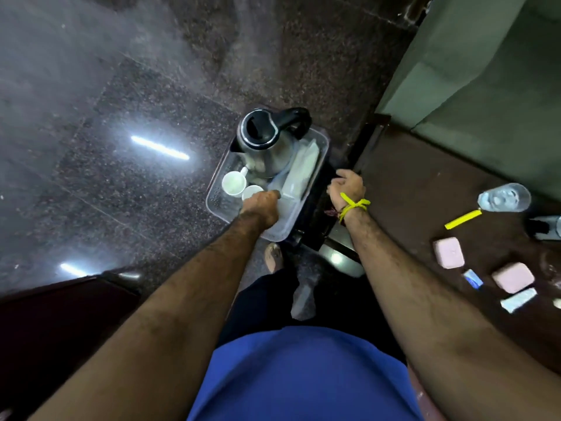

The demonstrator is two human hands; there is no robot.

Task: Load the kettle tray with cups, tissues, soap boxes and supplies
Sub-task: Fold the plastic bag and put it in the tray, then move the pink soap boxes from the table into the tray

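Note:
A clear plastic tray (pixel 216 198) sits low over the dark stone floor. It holds a steel kettle (pixel 263 141) with a black lid, two white cups (pixel 233 182) and white tissue packs (pixel 300 171). My left hand (pixel 263 205) is closed on the tray's near edge, right by the second cup (pixel 251 191). My right hand (pixel 346 185), with a yellow thread on the wrist, hovers just right of the tray with fingers curled and nothing seen in it. Two pink soap boxes (pixel 448 253) (pixel 513 277) lie on the brown table at right.
On the brown table (pixel 419 189) at right lie a clear glass (pixel 504 197), a yellow strip (pixel 463 219), small sachets (pixel 473 278) and a white packet (pixel 518 299). A green wall stands behind it. A dark chair edge (pixel 60 299) is at lower left.

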